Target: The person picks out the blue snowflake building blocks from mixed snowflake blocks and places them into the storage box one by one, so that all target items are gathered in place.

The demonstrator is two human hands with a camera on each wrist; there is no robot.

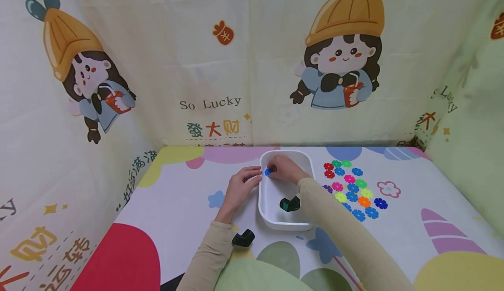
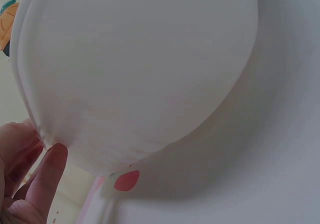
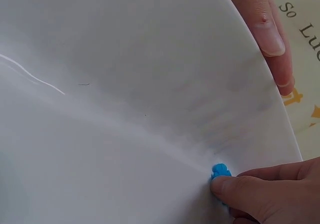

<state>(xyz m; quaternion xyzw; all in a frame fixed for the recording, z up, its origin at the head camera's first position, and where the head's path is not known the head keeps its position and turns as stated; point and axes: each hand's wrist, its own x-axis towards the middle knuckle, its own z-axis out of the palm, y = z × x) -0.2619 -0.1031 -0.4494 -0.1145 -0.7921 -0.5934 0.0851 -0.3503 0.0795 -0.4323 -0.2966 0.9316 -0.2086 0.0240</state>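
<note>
A: What lies closest?
B: Two beige sleeves, the left one (image 1: 208, 251) and the right one (image 1: 346, 234). A small black object (image 1: 245, 238) sits beside the left sleeve. A second black object (image 1: 290, 204) shows by the right sleeve, against the inside of the white tray (image 1: 286, 226); I can't tell whether it touches the tray.
A: And the tray?
B: It's on the surface (image 1: 189, 208), which is printed with colourful shapes. Just right of it, flower-shaped pieces (image 1: 352, 188) lie loosely scattered in blue, red, green, pink, yellow, orange and purple.
A: Where are the hands?
B: Toward the tray's far end. The left hand (image 1: 241, 188) touches the outside of the left wall near the rim, fingers extended, its grip relaxed.
A: The right?
B: The right hand (image 1: 285, 169) is inside the tray. Its grip pinches a blue piece (image 3: 220, 170) between thumb and finger, low against the wall near the far left corner.
A: Beyond that?
B: A pale backdrop (image 1: 275, 63) with the words "So Lucky" and cartoon figures (image 1: 344, 54) in orange hats.
</note>
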